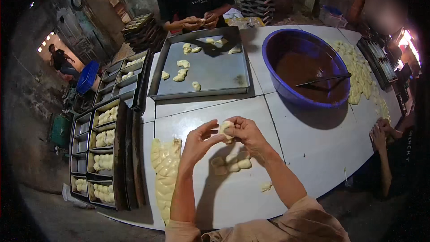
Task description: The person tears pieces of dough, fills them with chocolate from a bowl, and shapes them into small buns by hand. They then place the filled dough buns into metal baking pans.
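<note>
A small piece of pale dough (225,127) is pinched in my right hand (247,135), held above the white tiled table. My left hand (200,144) is beside it, fingers curled but apart, its thumb reaching to the edge of the dough; it grips nothing that I can see. Below my hands, several rounded dough pieces (234,167) lie together on the table, partly in shadow. A scrap of dough (266,186) lies apart near my right forearm. Left of my left forearm stretches a row of flattened dough lumps (166,163).
A purple basin (273,78) holds brown filling and a dark stick. The metal tray (204,90) carries several dough bits. Loaf tins (117,170) of dough balls line the left edge. One co-worker (195,0) handles dough opposite; another person's hands (380,132) are at right.
</note>
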Available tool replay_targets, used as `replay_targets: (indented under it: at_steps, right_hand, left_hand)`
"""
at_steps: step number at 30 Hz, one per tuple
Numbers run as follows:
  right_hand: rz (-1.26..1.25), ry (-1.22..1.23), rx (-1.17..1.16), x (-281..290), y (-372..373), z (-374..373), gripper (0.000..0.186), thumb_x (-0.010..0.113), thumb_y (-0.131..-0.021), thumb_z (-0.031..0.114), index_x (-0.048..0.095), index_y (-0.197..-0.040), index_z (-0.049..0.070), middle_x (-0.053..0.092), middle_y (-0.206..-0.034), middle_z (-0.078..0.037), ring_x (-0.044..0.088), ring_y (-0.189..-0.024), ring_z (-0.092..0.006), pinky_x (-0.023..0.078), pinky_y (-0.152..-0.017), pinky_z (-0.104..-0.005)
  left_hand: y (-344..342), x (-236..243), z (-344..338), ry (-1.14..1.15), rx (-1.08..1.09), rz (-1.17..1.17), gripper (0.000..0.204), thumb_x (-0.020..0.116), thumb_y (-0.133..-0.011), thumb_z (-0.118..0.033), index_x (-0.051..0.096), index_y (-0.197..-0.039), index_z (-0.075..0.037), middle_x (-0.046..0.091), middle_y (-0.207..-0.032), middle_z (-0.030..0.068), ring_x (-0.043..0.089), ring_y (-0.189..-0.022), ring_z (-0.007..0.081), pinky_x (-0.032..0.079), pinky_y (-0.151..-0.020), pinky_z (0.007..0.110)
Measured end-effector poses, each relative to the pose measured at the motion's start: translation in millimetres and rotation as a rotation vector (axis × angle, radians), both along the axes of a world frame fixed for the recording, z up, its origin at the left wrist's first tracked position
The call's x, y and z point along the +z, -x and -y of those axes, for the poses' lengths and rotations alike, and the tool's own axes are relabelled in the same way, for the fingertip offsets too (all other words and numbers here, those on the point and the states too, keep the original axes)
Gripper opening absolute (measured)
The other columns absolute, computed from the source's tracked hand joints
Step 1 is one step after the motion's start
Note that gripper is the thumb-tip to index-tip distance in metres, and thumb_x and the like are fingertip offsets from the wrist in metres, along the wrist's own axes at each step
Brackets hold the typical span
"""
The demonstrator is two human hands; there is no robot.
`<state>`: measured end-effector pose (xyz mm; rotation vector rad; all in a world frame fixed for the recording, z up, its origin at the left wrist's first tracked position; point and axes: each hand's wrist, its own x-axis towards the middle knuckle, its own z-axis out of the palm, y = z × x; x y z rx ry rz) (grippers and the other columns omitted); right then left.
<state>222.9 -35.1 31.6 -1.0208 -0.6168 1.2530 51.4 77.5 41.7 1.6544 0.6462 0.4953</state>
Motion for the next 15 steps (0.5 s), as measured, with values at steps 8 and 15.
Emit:
replay_targets:
  at_steps: [8, 15]
  right_hand:
    - [1.021, -0.017, -0.483, -15, -48, 51, 0.030, 0.078, -0.082, 0.022, 0.067, -0.103, 0.003, 0.068, -0.101, -0.008, 0.067, -0.092, -0.0253, 0.052, -0.086, -0.0365]
    - [0.029, -0.179, -0.318, 25, -73, 94, 0.023, 0.071, -0.091, 0.005, 0.060, -0.110, -0.001, 0.066, -0.093, -0.003, 0.062, -0.084, -0.0071, 0.052, -0.076, -0.0222]
  left_hand:
    - [-67, -11, 67, 0.246, 0.075, 0.055, 0.039, 0.070, -0.093, -0.011, 0.061, -0.129, 0.003, 0.072, -0.105, 0.0131, 0.069, -0.094, 0.0175, 0.053, -0.087, 0.028]
    - [-158, -2, 134, -0.124, 0.132, 0.539, 0.085, 0.056, -0.096, -0.059, 0.037, -0.149, 0.005, 0.059, -0.133, 0.0241, 0.057, -0.124, 0.0285, 0.045, -0.106, 0.041]
